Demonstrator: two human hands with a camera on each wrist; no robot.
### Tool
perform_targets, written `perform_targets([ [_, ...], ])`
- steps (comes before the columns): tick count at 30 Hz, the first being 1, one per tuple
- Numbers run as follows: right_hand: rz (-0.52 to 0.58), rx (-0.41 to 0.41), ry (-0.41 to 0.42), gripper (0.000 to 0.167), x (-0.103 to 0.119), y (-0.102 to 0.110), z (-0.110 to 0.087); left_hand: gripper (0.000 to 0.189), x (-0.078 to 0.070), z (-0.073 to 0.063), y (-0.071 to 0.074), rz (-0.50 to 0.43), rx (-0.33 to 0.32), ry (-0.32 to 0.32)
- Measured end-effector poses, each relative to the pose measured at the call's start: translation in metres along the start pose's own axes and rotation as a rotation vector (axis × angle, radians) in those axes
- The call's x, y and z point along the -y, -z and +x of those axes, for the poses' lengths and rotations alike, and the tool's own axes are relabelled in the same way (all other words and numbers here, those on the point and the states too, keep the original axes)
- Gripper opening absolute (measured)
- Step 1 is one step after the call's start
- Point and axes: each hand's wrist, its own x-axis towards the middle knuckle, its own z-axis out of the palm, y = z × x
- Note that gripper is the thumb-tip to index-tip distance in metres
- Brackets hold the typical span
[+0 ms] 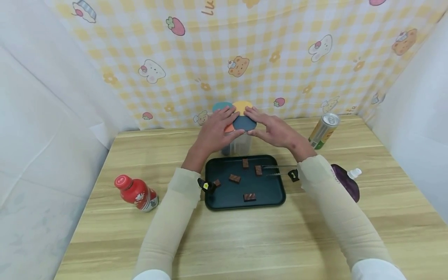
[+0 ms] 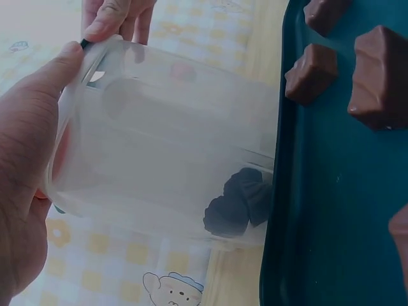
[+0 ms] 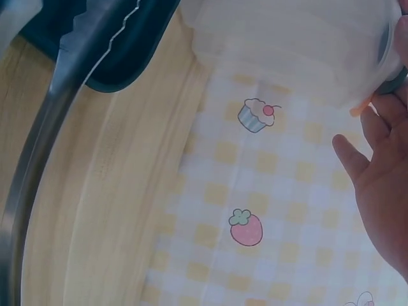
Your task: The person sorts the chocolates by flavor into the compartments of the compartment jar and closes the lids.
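Note:
A translucent container (image 1: pixel 242 143) stands behind the tray, with a lid split into teal, yellow, orange and navy sections (image 1: pixel 245 123). My left hand (image 1: pixel 217 130) rests on the lid's left side, fingers extended over it. On the lid's right side lies my right hand (image 1: pixel 274 128), its fingers extended too. The left wrist view shows dark lumps (image 2: pixel 237 203) low in one compartment of the container; the other visible part looks pale. Several chocolate pieces (image 1: pixel 235 178) lie spread on the dark green tray (image 1: pixel 266 194). Metal tongs (image 1: pixel 280 167) rest with their tips over the tray's right side.
At the left stands a red bottle (image 1: pixel 135 192). A drink can (image 1: pixel 323 131) is at the back right, and a dark purple pouch (image 1: pixel 345 182) with a white cap lies beside the right forearm. A checked yellow cloth (image 1: pixel 266 77) hangs behind the wooden table (image 1: pixel 238 241).

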Motion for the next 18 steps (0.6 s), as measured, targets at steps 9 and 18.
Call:
perform_targets([
  [9, -0.041, -0.008, 0.016, 0.073, -0.0007, -0.0005, 0.0005, 0.069, -0.0019, -0.0013, 0.0005, 0.033, -0.009, -0.009],
  [18, -0.039, 0.004, 0.021, 0.071, 0.0, 0.0008, -0.0001, 0.067, -0.0036, -0.0026, -0.0002, 0.049, -0.027, -0.014],
])
